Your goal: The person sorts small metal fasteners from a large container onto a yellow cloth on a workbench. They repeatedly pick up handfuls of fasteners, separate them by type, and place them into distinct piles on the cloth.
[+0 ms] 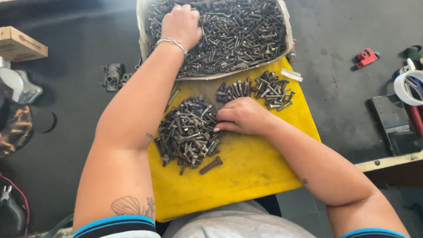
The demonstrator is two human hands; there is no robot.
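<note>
My left hand point(180, 23), with a silver bracelet at the wrist, reaches into a large tray point(285, 26) full of mixed dark bolts, its fingers curled down among them. What it grips is hidden. My right hand point(241, 116) lies flat on a yellow board point(251, 167) on my lap, fingers together, touching the right edge of a pile of bolts point(187, 132). A second, smaller pile of bolts point(260, 89) sits just beyond that hand. A single rusty bolt point(211, 165) lies apart below the big pile.
The dark floor holds a cardboard box point(20, 43) at far left, a metal part point(113, 76) beside the tray, a red clip point(366, 57) and rolls of tape point(410, 86) at right. Pliers point(11, 205) with a red cable lie at bottom left.
</note>
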